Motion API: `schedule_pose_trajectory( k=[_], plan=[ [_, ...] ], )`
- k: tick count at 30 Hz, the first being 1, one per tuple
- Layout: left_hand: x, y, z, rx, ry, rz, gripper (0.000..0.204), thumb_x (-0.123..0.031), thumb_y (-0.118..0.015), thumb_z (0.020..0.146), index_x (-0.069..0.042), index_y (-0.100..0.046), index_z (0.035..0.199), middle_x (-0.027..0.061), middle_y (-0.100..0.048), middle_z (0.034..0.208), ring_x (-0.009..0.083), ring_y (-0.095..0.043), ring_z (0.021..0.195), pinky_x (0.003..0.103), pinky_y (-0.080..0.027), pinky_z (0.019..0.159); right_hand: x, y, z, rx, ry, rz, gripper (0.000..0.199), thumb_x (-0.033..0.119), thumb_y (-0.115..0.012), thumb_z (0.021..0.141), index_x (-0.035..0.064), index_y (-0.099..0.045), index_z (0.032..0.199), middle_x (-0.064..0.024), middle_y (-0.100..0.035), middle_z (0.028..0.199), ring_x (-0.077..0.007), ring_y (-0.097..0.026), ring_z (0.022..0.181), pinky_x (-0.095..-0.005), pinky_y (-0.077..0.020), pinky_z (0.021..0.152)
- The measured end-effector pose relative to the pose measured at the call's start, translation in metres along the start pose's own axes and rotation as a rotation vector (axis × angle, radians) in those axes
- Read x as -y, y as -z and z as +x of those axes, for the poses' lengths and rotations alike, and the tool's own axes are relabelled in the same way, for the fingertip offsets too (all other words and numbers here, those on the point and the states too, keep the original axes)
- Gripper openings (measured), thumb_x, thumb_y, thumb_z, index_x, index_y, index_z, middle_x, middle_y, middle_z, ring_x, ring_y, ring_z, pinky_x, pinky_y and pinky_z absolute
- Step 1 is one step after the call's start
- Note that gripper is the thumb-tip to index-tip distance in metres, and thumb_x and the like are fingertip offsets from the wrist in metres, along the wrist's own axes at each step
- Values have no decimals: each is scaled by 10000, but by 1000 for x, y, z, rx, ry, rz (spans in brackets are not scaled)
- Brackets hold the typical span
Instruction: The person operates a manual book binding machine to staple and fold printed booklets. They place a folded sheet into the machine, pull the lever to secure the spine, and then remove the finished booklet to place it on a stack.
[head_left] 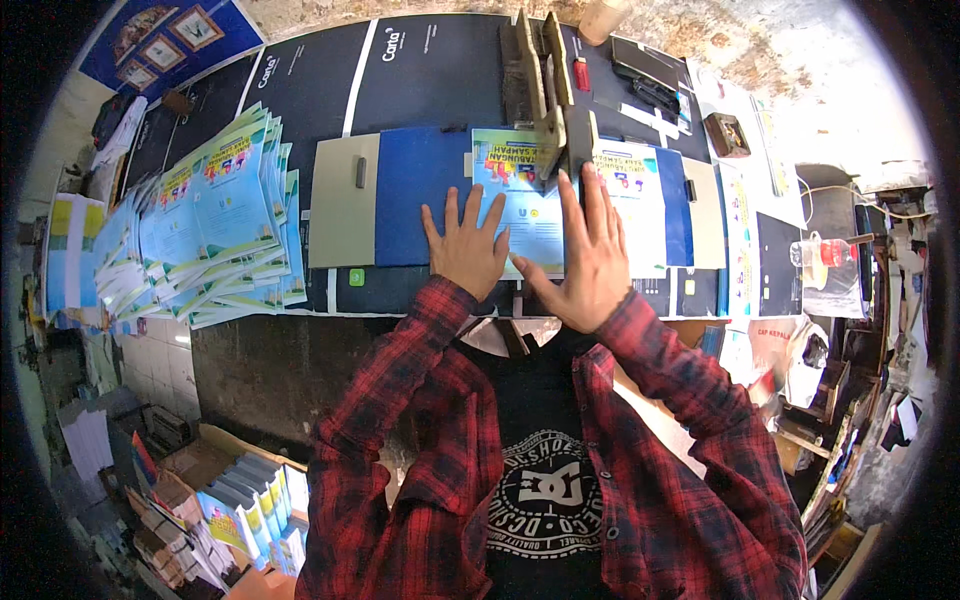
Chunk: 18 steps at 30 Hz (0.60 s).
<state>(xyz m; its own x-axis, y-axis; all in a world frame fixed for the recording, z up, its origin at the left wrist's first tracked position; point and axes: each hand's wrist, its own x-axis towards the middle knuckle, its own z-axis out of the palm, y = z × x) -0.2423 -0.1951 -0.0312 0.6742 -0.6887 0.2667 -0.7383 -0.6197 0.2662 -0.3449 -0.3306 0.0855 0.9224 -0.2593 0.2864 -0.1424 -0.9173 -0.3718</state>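
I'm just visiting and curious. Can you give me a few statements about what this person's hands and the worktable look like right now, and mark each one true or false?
1. Both hands lie flat with fingers spread on the light blue booklet. True: the left hand and right hand press on it.
2. The left hand holds a pair of scissors. False: it holds nothing and lies open.
3. A fanned stack of booklets sits to the person's left on the table. True.
4. The booklet under the hands lies on a bare wooden board. False: it lies on a blue sheet.
5. A wooden press-like tool stands just beyond the hands. True.
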Motion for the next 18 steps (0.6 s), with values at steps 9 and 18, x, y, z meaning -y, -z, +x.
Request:
schedule_pose_trajectory(
  k=[9,18],
  plan=[
    [4,2,3,-72,116,-12,516,-375,-565,924,-66,-535,1337,205,-434,1425,419,-366,1340,650,-276,1071,-138,36,45,-25,-303,-39,785,495,-650,894,-66,-411,1388,-326,-536,1306,-427,-576,1182,-454,-496,964],
    [37,-10,37,34,776,-1553,336,-187,-710,902,103,-690,1071,136,-730,987,156,-675,842,274,-526,739,-160,-34,-67,10,-474,-167,905,551,-718,791,88,-371,1486,-296,-366,1485,-465,-359,1365,-546,-332,1103]
  ],
)
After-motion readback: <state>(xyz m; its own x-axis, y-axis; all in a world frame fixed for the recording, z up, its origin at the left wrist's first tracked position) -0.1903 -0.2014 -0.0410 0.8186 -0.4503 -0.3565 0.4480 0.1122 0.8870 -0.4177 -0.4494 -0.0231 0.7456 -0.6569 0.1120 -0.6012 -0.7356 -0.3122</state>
